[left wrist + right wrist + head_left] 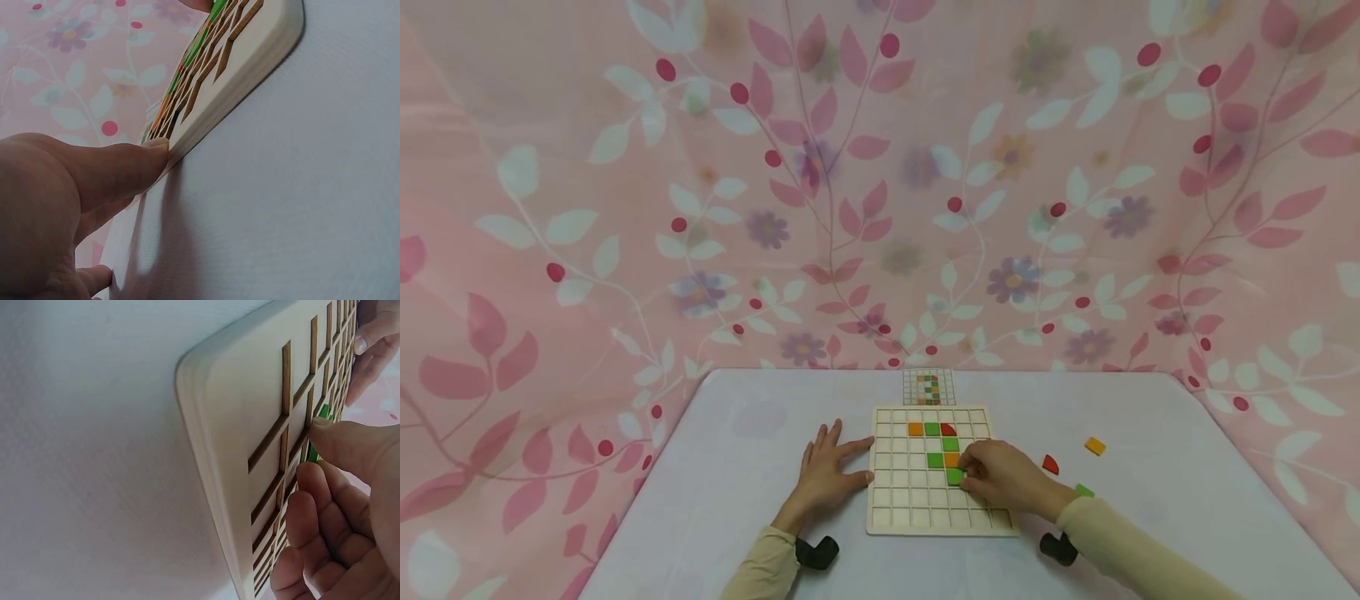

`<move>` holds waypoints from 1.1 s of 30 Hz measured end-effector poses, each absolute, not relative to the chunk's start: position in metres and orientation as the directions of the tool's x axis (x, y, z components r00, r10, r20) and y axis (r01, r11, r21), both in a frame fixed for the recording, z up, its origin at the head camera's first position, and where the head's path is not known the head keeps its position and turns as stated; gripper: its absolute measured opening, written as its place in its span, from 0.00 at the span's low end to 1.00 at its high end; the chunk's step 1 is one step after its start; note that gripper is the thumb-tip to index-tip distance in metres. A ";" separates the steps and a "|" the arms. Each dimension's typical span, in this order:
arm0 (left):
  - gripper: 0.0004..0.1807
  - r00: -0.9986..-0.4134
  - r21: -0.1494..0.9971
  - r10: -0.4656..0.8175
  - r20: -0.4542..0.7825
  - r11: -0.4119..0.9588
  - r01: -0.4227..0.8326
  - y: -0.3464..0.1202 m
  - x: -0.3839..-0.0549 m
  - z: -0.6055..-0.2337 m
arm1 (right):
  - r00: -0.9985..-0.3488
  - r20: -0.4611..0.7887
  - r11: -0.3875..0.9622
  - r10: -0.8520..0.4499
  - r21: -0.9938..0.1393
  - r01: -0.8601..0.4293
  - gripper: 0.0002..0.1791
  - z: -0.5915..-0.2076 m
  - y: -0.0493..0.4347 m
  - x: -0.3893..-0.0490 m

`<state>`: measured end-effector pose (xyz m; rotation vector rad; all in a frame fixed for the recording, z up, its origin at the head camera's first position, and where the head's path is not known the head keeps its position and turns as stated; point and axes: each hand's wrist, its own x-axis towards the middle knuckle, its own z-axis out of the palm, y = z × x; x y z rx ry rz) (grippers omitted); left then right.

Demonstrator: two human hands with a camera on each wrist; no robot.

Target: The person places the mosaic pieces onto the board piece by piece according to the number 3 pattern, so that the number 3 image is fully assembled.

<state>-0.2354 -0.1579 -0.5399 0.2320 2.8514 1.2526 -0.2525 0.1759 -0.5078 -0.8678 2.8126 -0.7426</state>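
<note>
A light wooden grid board [901,498] lies on the table. My left hand [829,472] rests beside it with fingers spread, thumb and forefinger touching its left edge; the left wrist view shows the thumb [128,165] against the side. Over the board's right part, my right hand [1009,477] pinches a small green tile [954,477] at a cell, thumb and fingertips on it; the right wrist view shows this green tile [324,412] partly covered by the thumb. Above it sit an orange tile [952,460] and green tile [935,460]. A red quarter-round tile [949,430] sits in the top row.
Behind the board lies a printed pattern card [912,389] showing a coloured grid. Right of the board are a loose orange tile [1095,447], a red quarter-round piece [1051,465] and a green piece [1084,491] partly behind the right forearm. A flowered curtain [880,208] hangs behind the table.
</note>
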 end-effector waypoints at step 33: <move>0.29 -0.988 0.728 0.148 0.053 0.671 0.139 -0.158 -0.236 -0.543 | -0.813 0.039 0.656 -0.581 -0.568 -0.497 0.07 -0.513 0.180 -0.258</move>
